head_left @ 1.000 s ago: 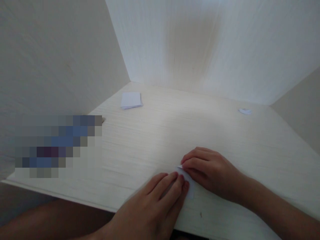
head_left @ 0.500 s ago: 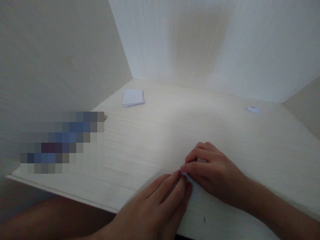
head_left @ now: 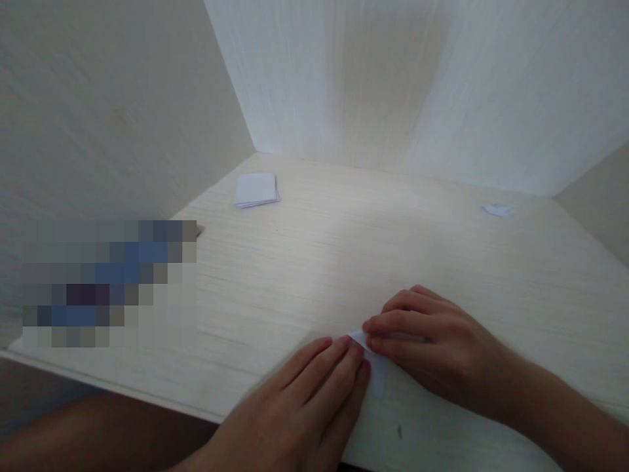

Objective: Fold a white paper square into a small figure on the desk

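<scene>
left wall: one pale panel (head_left: 98, 118), rising along the table's left edge.
bare limb: one (head_left: 108, 426), lower left, below the edge of the table.
blurred patch: one (head_left: 118, 275), blocky with blue and dark tones, over the left part of the table; what lies under it cannot be told. one small brownish tip (head_left: 200, 231) shows at its upper right.
paper stack: one (head_left: 256, 187), white, lying flat near the far left corner, its edges slightly out of line; the number of sheets cannot be told.
left hand: one (head_left: 295, 406), palm down, fingers stretched out and close together, their tips resting on the sheet; four fingers show, the thumb is hidden.
table: one (head_left: 275, 282), pale with fine streaks, under both hands.
sheet: one (head_left: 376, 377), white, on the table near its front edge, between and partly under the two hands, with one raised flap (head_left: 358, 337).
back wall: one (head_left: 304, 85), pale, with one broad shadow.
dark mark: one (head_left: 400, 431), small, near the front edge.
right hand: one (head_left: 442, 341), two digits closed on the flap, the other fingers bent loosely above.
white piece: one (head_left: 496, 210), small, lying near the far right corner.
right wall: one (head_left: 599, 196), partly in view.
</scene>
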The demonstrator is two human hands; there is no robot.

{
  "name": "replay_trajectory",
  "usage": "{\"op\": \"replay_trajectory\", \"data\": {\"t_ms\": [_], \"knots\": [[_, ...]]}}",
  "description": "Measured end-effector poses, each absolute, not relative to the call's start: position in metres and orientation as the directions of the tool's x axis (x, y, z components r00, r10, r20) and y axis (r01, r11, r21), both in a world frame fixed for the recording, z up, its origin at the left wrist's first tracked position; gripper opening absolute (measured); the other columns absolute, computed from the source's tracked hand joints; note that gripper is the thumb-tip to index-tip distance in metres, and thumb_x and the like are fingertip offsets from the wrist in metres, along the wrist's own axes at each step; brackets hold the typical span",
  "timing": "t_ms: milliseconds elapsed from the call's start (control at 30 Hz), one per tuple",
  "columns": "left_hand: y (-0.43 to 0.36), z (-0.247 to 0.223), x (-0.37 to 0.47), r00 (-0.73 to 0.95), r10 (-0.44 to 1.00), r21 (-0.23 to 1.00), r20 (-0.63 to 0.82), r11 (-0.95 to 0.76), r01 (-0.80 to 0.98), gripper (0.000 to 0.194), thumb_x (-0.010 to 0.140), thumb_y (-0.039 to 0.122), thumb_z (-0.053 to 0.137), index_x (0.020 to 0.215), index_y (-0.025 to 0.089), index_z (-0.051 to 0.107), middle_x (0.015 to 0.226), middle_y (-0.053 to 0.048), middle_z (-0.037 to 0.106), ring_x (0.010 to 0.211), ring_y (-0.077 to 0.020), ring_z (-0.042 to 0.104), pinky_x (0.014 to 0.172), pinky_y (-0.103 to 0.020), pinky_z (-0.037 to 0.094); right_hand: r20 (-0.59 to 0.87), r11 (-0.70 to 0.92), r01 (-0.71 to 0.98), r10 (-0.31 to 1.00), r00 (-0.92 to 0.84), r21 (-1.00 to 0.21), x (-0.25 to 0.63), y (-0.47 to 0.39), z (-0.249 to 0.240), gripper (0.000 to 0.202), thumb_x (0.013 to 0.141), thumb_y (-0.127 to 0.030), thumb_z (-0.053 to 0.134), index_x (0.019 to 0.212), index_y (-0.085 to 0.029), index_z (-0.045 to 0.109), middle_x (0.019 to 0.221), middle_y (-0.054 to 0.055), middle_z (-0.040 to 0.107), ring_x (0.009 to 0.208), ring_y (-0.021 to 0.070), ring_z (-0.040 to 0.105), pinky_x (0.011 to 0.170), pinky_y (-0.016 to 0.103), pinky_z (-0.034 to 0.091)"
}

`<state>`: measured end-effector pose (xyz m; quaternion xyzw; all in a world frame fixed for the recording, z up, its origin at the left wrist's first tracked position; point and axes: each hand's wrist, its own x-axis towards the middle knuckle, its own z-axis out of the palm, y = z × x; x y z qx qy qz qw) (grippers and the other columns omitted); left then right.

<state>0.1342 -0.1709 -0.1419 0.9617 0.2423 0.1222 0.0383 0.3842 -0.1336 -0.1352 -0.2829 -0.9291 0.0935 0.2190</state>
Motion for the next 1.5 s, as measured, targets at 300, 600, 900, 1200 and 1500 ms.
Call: {"op": "replay_trajectory", "data": {"t_ms": [300,600,900,1200,1500], "knots": [[-0.171,-0.147,0.129,0.828,0.515,0.204,0.221,-0.855,0.477,0.065,0.088,0.041,0.067,0.14,0.007,0.046,0.144,-0.022,0.05,0.133,-0.0341,0.047,0.108,-0.046,0.048,0.328,0.798,0.486,0.594,-0.734,-0.356,0.388,-0.128,-0.131,0.02,0.101,-0.021,0.052,0.104,-0.021,0.072,0.1,0.006,0.074,0.093,0.019,0.063,0.079,0.033,0.052],[-0.172,-0.149,0.129,0.833,0.502,0.156,0.235,-0.865,0.477,0.066,0.088,0.044,0.068,0.14,0.008,0.048,0.148,-0.024,0.047,0.141,-0.0381,0.038,0.11,-0.052,0.046,0.31,0.826,0.433,0.545,-0.779,-0.361,0.39,-0.129,-0.132,0.018,0.1,-0.019,0.053,0.102,-0.021,0.071,0.099,0.006,0.073,0.095,0.0192,0.064,0.082,0.036,0.054],[-0.171,-0.148,0.13,0.838,0.496,0.127,0.228,-0.868,0.48,0.064,0.09,0.048,0.064,0.136,0.005,0.05,0.147,-0.026,0.047,0.139,-0.0388,0.042,0.109,-0.052,0.047,0.31,0.82,0.417,0.545,-0.779,-0.392,0.387,-0.129,-0.13,0.019,0.1,-0.017,0.052,0.099,-0.019,0.07,0.097,0.006,0.073,0.091,0.0192,0.065,0.082,0.036,0.054],[-0.174,-0.148,0.129,0.82,0.524,0.15,0.231,-0.852,0.502,0.065,0.089,0.046,0.067,0.138,0.008,0.048,0.147,-0.026,0.047,0.14,-0.0398,0.04,0.107,-0.054,0.048,0.309,0.827,0.434,0.544,-0.78,-0.358,0.387,-0.13,-0.13,0.018,0.098,-0.016,0.056,0.099,-0.021,0.072,0.096,0.006,0.074,0.092,0.0198,0.065,0.08,0.034,0.056],[-0.174,-0.148,0.132,0.834,0.484,0.057,0.266,-0.871,0.488,0.064,0.088,0.043,0.066,0.134,0.002,0.051,0.143,-0.027,0.052,0.138,-0.0394,0.044,0.109,-0.05,0.048,0.22,0.754,0.507,0.625,-0.749,-0.418,0.386,-0.138,-0.124,0.018,0.099,-0.015,0.055,0.1,-0.018,0.072,0.092,0.005,0.073,0.086,0.0185,0.063,0.077,0.032,0.055]]}}
